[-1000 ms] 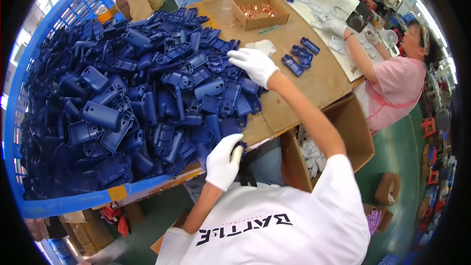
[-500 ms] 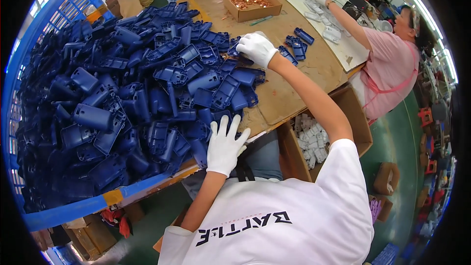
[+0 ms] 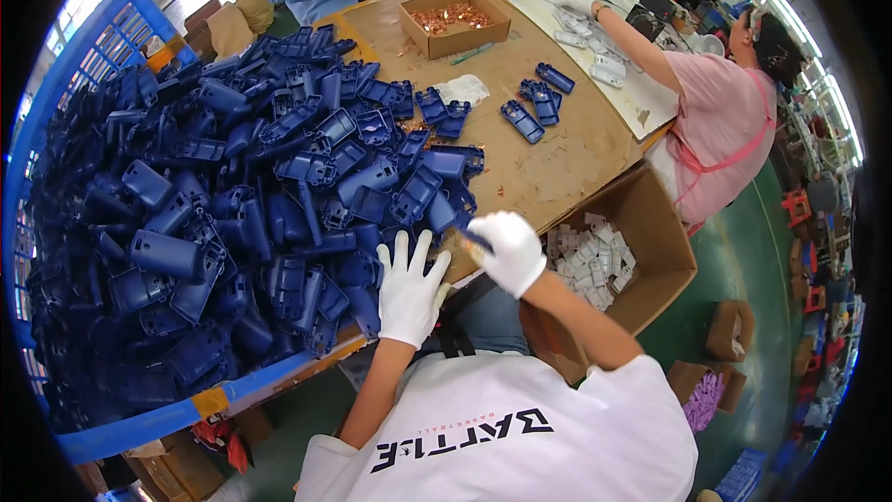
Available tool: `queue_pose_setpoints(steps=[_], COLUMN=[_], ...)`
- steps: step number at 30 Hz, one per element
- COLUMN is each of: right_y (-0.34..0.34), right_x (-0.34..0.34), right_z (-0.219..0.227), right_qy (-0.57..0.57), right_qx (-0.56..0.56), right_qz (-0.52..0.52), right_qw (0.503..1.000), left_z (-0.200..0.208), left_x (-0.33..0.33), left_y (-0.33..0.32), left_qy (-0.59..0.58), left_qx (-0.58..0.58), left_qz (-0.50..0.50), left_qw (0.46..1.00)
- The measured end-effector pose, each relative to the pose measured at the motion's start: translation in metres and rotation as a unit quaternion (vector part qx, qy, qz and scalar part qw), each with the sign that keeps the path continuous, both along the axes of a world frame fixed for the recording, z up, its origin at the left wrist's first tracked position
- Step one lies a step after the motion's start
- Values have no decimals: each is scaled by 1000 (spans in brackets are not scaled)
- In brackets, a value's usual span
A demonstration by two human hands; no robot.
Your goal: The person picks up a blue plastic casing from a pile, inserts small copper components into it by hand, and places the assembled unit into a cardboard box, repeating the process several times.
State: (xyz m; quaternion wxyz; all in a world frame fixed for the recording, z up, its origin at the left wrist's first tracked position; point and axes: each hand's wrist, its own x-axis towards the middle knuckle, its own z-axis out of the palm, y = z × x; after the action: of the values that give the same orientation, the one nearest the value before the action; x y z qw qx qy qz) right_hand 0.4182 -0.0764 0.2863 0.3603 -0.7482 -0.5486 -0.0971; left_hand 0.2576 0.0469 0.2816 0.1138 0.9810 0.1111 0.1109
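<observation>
My left hand (image 3: pixel 407 293), in a white glove, lies with spread fingers at the near edge of a heap of dark blue plastic housings (image 3: pixel 169 253). Close to its right, my right hand (image 3: pixel 511 256), also gloved in white, is closed above the table's front edge. Something small and dark shows at its fingertips, too blurred to name. Two blue housings (image 3: pixel 453 119) lie by the far right side of the heap, next to a crumpled white cloth (image 3: pixel 463 90). Several more housings (image 3: pixel 522 121) form a small group on the brown tabletop (image 3: pixel 548 167).
A cardboard tray of copper-coloured parts (image 3: pixel 455 19) stands at the back. To my right, an open carton (image 3: pixel 650 260) holds white pieces. A blue crate wall (image 3: pixel 111 23) bounds the heap. Co-workers sit at the back and at the right, beside a white table (image 3: pixel 609 98).
My right hand has drawn back from the far right side of the heap to beside my left hand, uncovering the white cloth and two housings. My left hand stays at the heap's edge.
</observation>
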Motion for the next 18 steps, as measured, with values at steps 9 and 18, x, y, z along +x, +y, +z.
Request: queue_pose_setpoints(steps=[9,18], right_y=[-7,8], right_x=[-59,-65], right_z=[-18,-16], right_qy=[126,109], right_qx=[32,16], right_qz=[-27,122], right_qw=[991,986], left_z=[-2,-15], left_x=[-6,-7], left_y=[-2,1], left_qy=[-51,-234], left_qx=[-134,-488], left_qz=[18,63], left_qw=[989,839])
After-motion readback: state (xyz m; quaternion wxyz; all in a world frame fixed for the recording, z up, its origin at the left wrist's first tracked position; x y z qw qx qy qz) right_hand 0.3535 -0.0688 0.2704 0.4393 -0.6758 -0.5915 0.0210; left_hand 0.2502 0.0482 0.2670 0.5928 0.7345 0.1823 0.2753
